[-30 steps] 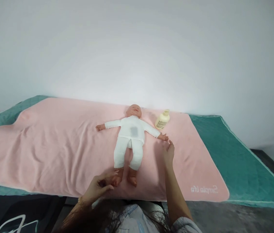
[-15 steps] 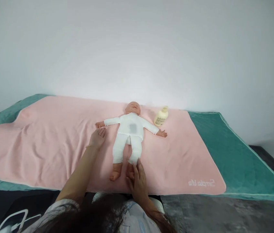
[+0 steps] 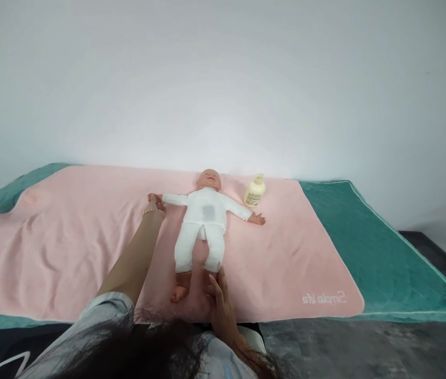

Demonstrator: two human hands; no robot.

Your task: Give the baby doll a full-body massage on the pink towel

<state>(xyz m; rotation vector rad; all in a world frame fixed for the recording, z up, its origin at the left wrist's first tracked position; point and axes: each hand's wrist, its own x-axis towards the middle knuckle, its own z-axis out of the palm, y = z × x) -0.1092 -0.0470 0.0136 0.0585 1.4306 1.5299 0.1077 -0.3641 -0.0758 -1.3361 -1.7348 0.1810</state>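
A baby doll point(image 3: 207, 210) in a white top and trousers lies on its back on the pink blanket point(image 3: 282, 263), head toward the wall and arms spread. A grey square patch shows on its chest. My left hand point(image 3: 155, 204) reaches forward to the doll's hand on the left side, its fingers closed around it, partly hiding it. Close to me, my right hand point(image 3: 222, 305) is curled about the doll's foot on the right, covering most of it. Past the doll's other arm, a pale yellow pump bottle point(image 3: 254, 192) stands upright.
Under the pink blanket lies a green cover point(image 3: 373, 247), showing at both ends and along the near edge. A pale wall point(image 3: 223, 79) rises right behind. Grey floor point(image 3: 345, 347) shows at front right, with a white curved frame point(image 3: 12, 363) at the lower left.
My left hand has moved forward from beside the doll's arm and closed on the doll's hand. My right hand stays at the foot, fingers more curled. The view has shifted slightly.
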